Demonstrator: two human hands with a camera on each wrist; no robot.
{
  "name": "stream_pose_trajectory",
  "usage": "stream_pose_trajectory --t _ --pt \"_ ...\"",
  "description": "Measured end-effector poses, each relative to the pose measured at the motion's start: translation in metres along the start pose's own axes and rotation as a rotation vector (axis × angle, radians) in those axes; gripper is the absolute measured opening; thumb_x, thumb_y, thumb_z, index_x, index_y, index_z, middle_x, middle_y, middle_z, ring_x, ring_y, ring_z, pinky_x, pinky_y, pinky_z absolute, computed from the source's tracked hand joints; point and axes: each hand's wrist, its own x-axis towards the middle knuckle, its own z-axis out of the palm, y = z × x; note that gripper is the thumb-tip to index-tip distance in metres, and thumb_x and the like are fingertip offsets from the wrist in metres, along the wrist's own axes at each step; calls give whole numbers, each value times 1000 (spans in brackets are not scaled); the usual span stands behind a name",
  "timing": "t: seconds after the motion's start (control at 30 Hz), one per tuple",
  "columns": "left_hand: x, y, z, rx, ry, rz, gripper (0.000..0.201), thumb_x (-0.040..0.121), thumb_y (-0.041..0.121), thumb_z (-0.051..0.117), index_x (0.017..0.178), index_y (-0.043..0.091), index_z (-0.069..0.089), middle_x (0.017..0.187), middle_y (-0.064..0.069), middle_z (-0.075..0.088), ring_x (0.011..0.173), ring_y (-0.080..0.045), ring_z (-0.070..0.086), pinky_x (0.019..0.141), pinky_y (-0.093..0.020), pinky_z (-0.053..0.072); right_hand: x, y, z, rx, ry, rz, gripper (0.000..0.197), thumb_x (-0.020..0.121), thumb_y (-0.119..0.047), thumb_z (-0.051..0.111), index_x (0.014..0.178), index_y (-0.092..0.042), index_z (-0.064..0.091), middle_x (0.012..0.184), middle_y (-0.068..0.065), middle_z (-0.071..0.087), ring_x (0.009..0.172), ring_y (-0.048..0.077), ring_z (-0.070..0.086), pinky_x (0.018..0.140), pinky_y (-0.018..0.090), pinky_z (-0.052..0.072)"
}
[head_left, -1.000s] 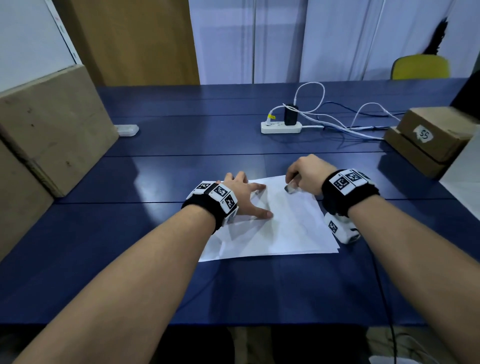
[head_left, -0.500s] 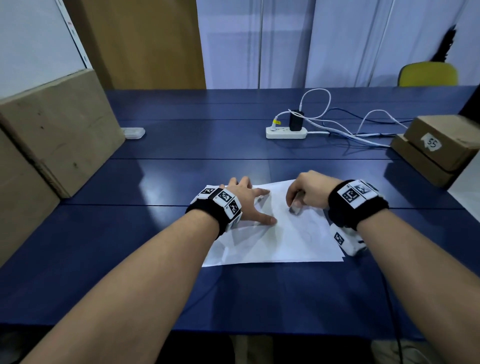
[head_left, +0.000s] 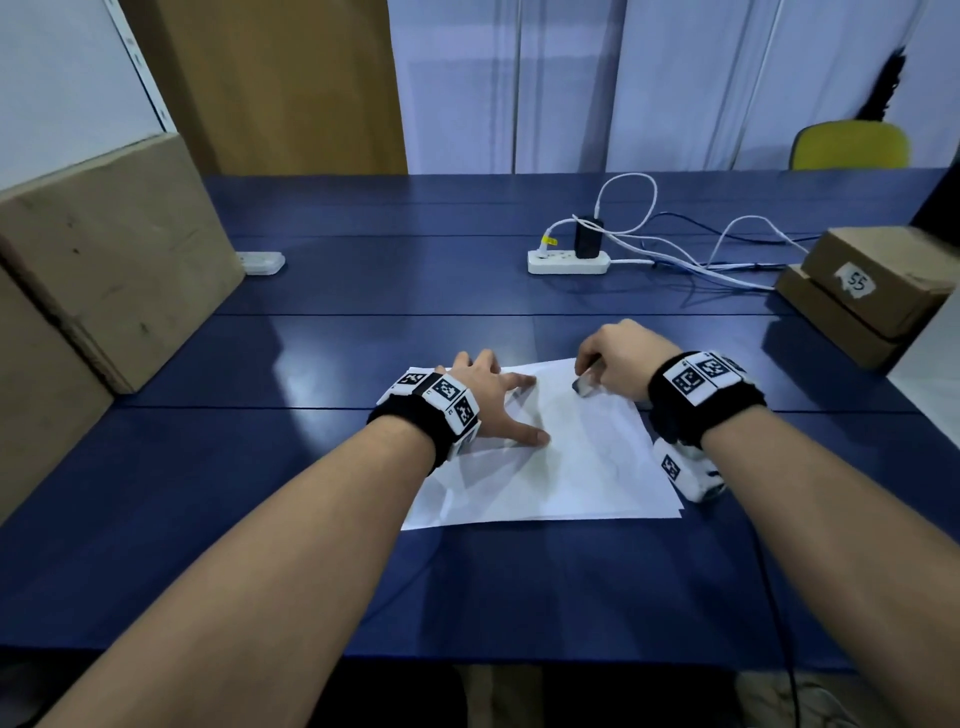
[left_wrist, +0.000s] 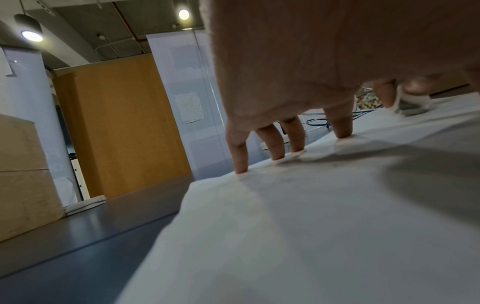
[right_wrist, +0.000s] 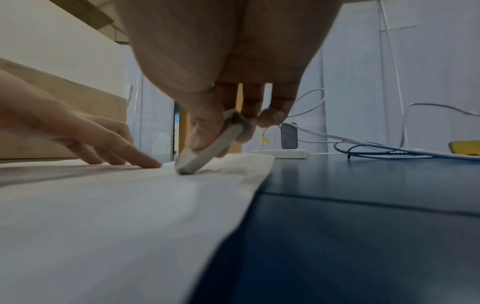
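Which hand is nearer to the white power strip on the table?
Right. The right hand, pinching an eraser, sits in front of the power strip; the left hand presses the paper farther left.

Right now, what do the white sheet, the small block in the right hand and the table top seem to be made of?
Sheet: thin matt paper; its far edge buckles.
Block, pinched by the right hand: probably rubber or vinyl, a matt grey-white eraser with smudged dark ends.
Table top: glossy blue, mirrors the light; painted wood or laminate, cannot tell which.
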Motion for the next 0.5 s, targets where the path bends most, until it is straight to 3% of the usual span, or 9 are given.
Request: stream_pose_trajectory --t 0.17,0.23,0.3,0.43,0.5 --pt "-1 -1 -2 -4 -18 3 102 58 94 55 148 55 25 139 1 36 128 -27 34 102 -47 37 -5 -8 4 -21 -159 -95 13 75 -15 74 83 -25 76 77 -8 73 79 10 66 70 23 51" --pt "-2 -2 -3 -22 -37 13 110 53 94 60 149 54 25 138 2 35 128 -27 33 101 -47 37 -1 -9 3 -11 -68 -62 11 76 -20 77 85 -24 75 76 -7 71 79 12 65 64 21 47" --pt "-2 -7 -4 -40 -46 20 117 49 91 65 151 49 25 141 3 35 129 -26 32 103 -48 35 3 -11 1 -32 5 -45 13 75 -26 77 88 -23 74 77 -5 70 82 15 65 65 23 47" --pt "-2 -13 -2 -44 -34 23 128 43 90 70 153 40 27 144 6 36 132 -24 32 109 -49 32 -1 -17 4 -2 -187 -152 14 75 -16 75 85 -25 77 80 -8 75 79 10 66 74 25 53" --pt "-2 -13 -3 -34 -30 27 128 42 91 69 153 39 28 141 5 38 131 -25 33 108 -50 33 2 -20 7 -10 -192 -172 14 75 -16 74 85 -26 77 79 -9 75 78 8 66 74 25 52"
